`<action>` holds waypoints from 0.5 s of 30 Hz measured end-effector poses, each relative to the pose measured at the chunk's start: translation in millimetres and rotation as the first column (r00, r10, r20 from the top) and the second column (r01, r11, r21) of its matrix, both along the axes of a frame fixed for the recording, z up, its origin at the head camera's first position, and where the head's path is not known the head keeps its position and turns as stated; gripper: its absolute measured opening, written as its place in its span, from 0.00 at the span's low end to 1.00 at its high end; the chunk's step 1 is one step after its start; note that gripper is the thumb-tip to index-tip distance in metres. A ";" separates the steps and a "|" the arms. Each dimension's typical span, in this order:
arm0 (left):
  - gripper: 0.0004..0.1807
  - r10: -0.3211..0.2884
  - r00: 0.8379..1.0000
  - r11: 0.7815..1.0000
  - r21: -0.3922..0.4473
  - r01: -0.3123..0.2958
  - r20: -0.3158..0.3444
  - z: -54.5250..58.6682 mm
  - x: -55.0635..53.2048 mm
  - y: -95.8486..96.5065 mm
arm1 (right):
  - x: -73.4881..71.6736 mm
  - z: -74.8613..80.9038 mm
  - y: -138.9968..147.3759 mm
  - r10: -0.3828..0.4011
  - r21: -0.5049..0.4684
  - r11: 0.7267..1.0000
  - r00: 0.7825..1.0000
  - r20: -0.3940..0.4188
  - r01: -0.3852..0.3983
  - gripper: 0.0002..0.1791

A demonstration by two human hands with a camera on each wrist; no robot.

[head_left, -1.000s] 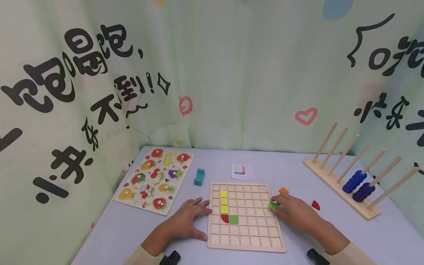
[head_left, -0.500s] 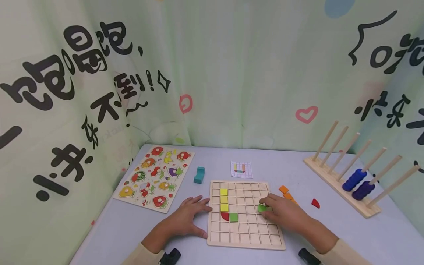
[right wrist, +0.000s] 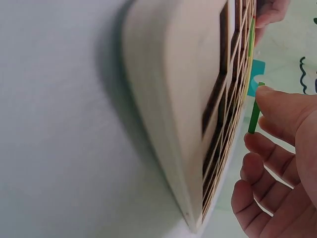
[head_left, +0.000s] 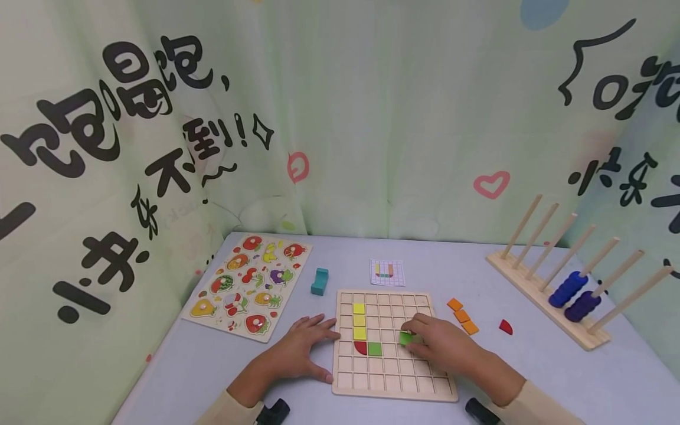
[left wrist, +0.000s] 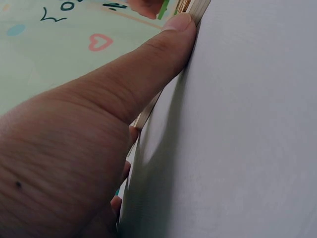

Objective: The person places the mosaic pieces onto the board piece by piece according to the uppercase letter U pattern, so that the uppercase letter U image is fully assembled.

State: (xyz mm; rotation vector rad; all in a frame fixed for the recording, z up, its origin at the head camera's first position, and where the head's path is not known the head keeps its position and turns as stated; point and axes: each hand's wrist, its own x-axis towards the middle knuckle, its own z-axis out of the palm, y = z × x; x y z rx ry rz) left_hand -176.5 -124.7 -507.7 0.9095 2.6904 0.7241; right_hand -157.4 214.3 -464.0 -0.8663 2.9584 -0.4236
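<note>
A wooden grid board (head_left: 393, 386) lies on the table. In its left part sits a column of yellow square tiles (head_left: 359, 320), with a red quarter-round tile (head_left: 360, 348) below and a green square tile (head_left: 374, 349) beside that. My left hand (head_left: 300, 353) touches the board's left edge, fingers spread, its thumb (left wrist: 163, 47) against the side in the left wrist view. Over the board's right half, my right hand (head_left: 448, 343) pinches another green tile (head_left: 406, 337) between thumb and finger. The right wrist view shows this tile edge-on, apart from the board.
Orange tiles (head_left: 462, 315) and a red quarter-round tile (head_left: 506, 327) lie to the right. Behind the board are a pattern card (head_left: 387, 273) and a teal block (head_left: 320, 281). A fruit puzzle board (head_left: 249, 289) lies left; a peg rack (head_left: 547, 301) stands right.
My right hand has carried the green tile leftward from the board's right edge to over the grid, uncovering the orange tiles. The left hand has stayed at the board's edge.
</note>
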 end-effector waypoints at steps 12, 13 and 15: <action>0.46 0.007 1.000 1.000 -0.001 -0.007 0.009 0.0 0.6 -1.0 | -2.3 -3.3 -18.0 0.022 0.001 1.000 0.998 0.055 -0.022 0.13; 0.46 0.006 1.000 1.000 0.000 -0.006 0.010 0.2 0.6 -0.8 | -2.1 -3.6 -18.8 0.030 -0.004 1.000 0.998 0.052 -0.030 0.13; 0.46 0.004 1.000 1.000 0.002 -0.004 0.013 0.0 0.8 -0.5 | -1.4 -3.8 -20.0 0.052 -0.013 0.999 0.998 0.046 -0.052 0.12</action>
